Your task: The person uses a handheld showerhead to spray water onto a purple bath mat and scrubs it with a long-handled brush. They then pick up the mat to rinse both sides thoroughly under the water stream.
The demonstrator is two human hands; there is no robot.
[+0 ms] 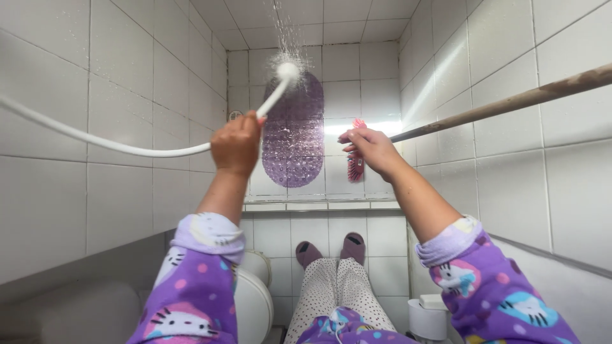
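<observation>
Hands raised in a small bathroom tiled in white, seen from a head-worn camera looking down past purple patterned pyjama sleeves. The left hand (236,143) has its fingers clenched around a thin white flexible hose (95,141), which curves in from the left edge of the view, passes through the fist and rises to a small white spray head (287,70) throwing fine water droplets upward. The spray head sits right in front of an oval, translucent purple bubble-textured bath mat (294,137) that hangs flat against the far tiled wall, with wet drops showing on its surface. The right hand (370,150) has its fingers wrapped around the lower end of a long brown wooden broomstick handle (510,102), which slants up to the right edge of the view, close along the right wall. At that hand's fingertips is a pink bristled brush head (355,162), held just beside the mat's right edge; whether the bristles touch the wall cannot be told. Below the hands, a tiled ledge (319,205) runs across the far wall. Lower down are dotted white pyjama trousers and two feet in mauve slippers (331,250). A white toilet (252,299) sits at lower left, and a white toilet-brush holder (427,318) stands at lower right.
</observation>
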